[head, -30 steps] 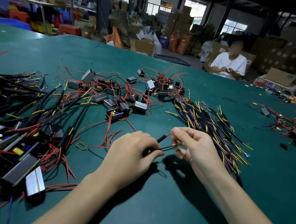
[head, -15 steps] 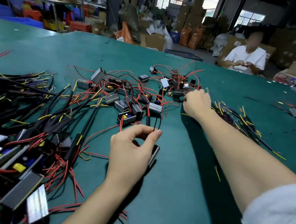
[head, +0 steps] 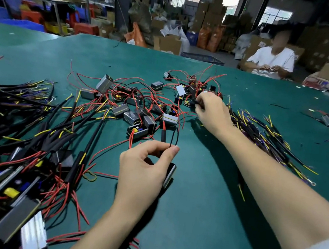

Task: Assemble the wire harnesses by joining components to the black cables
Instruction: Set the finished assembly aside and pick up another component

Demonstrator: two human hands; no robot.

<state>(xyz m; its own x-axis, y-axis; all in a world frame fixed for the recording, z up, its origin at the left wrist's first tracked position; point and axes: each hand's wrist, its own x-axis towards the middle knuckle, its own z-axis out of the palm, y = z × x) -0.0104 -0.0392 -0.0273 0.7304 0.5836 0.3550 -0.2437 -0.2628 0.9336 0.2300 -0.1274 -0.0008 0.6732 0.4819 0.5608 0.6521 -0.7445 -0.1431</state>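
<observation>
1. I'm looking across a green table [head: 198, 223] in a warehouse stacked with cartons, a seated worker [head: 272, 59] at its far edge.
2. My left hand [head: 142, 175] pinches a thin black lead between thumb and forefinger and holds a small module [head: 170, 174], near the table's middle.
3. Beyond that module, my right hand [head: 213, 114] has its fingers curled on something dark in the pile of small boxes with red wires [head: 140, 110]; what exactly, I cannot tell.
4. The black cables [head: 263, 133] lie just right of that hand.
5. Risk, as I judge it: the red wires are tangled, so lifting one box could drag its neighbours or snag the lead I'm pinching.
</observation>
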